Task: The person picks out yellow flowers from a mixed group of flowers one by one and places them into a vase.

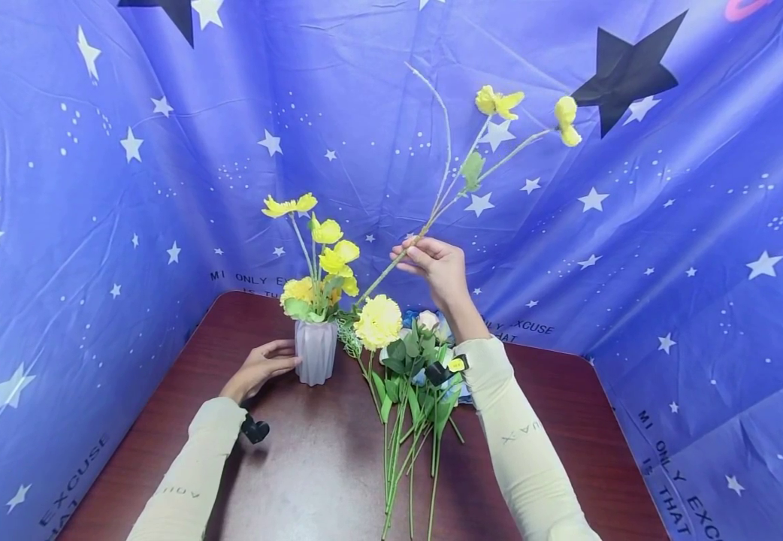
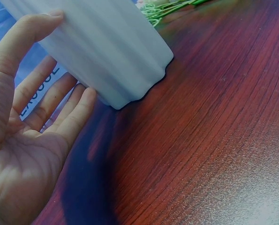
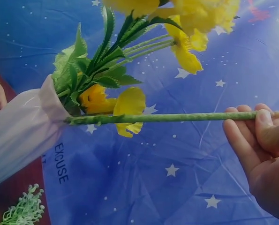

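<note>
A pale ribbed vase (image 1: 315, 357) stands upright on the table, holding several yellow flowers (image 1: 336, 257) with green leaves. Against its left side rests my left hand (image 1: 261, 370); in the left wrist view the thumb and a fingertip touch the vase wall (image 2: 116, 51), the fingers loosely extended. My right hand (image 1: 440, 269) pinches a long branching flower stem (image 3: 177, 117) between thumb and fingers, above and right of the vase. Two yellow blooms, one of them a crinkled flower (image 1: 498, 101), top its raised branches. The stem's lower end is at the vase rim; whether it is inside, I cannot tell.
Right of the vase, a bundle of artificial flowers lies on the brown table (image 1: 283, 481), with green stems (image 1: 398, 451) toward the front, a large yellow bloom (image 1: 378, 323) and pale roses (image 1: 427, 321). A blue starry cloth (image 1: 364, 98) hangs around the table.
</note>
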The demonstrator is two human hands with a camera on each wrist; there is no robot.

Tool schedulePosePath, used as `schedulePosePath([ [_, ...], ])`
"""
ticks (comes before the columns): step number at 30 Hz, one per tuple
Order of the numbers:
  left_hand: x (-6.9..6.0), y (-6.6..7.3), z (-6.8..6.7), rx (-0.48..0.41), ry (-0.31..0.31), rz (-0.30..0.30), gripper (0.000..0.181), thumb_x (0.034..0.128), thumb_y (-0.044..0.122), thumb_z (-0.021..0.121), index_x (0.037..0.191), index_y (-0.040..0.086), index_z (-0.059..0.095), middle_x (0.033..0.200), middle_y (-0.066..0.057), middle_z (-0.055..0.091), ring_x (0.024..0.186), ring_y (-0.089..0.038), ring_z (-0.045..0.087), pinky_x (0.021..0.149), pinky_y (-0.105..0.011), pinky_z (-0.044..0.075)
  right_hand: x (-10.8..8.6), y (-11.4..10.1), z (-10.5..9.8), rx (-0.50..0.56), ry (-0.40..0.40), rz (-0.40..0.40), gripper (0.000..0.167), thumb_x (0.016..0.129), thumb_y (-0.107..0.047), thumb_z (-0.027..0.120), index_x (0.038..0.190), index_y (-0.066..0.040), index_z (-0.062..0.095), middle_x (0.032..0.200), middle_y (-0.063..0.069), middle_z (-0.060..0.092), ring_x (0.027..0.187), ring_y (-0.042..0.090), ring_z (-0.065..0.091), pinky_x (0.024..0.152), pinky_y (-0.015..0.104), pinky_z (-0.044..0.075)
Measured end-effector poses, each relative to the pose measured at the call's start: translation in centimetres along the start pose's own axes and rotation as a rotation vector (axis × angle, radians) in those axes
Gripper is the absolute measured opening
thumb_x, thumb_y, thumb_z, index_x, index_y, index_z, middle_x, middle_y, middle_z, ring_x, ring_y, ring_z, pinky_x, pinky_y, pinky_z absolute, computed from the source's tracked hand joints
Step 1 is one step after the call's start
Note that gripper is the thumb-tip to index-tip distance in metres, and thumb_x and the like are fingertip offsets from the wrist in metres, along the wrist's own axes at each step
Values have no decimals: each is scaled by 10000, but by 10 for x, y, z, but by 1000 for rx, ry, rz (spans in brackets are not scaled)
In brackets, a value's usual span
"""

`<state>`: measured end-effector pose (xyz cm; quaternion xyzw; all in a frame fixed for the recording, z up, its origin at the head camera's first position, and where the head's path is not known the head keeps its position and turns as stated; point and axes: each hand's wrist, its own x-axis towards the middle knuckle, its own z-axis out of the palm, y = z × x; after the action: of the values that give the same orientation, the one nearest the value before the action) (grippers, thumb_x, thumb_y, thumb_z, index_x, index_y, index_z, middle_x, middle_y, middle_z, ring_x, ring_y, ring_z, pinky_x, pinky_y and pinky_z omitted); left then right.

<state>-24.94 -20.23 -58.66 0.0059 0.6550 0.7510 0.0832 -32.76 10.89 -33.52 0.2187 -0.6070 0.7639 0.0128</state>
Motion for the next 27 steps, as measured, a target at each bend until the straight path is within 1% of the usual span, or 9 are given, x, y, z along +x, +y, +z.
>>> schedulePosePath([
  [2,0,0,0,-1,1,2,637,954,43,692,1479,-136,379,1434,-340,491,1029,-41,672,1013,-294,575,0,2,1,16,-5,-16,245,964,131,567,870,-35,721,842,44,780,818,188,776,802,341,649],
  [6,0,-1,0,-1,2,5,633,954,36,691,1478,-136,381,1424,-330,505,1029,-43,675,1015,-294,574,1,7,3,30,-12,-37,278,968,124,569,857,-75,729,854,37,781,830,182,775,806,344,650],
  [10,0,-1,0,-4,5,4,630,953,32,691,1477,-135,384,1416,-323,513,1028,-47,676,1022,-306,571,1,12,2,30,-17,-51,278,969,124,565,861,-75,726,855,40,784,829,177,776,804,343,650],
  [15,-1,0,0,-11,12,-10,643,948,43,701,1480,-130,384,1428,-329,497,1022,-51,679,1012,-300,576,0,17,3,35,-20,-50,291,961,142,563,857,-74,728,847,50,787,820,184,777,796,340,650],
  [22,-1,-1,0,-23,17,-17,647,943,29,702,1482,-129,380,1433,-331,483,1007,-44,682,977,-266,589,-1,20,10,24,-14,-44,269,946,146,584,834,-58,720,829,42,784,817,198,779,790,353,652],
  [27,-1,0,0,-22,21,-17,647,942,28,704,1482,-126,383,1419,-317,500,1001,-46,686,981,-275,589,-2,22,14,12,-21,-29,272,951,145,579,833,-55,721,822,35,784,816,187,778,799,356,652],
])
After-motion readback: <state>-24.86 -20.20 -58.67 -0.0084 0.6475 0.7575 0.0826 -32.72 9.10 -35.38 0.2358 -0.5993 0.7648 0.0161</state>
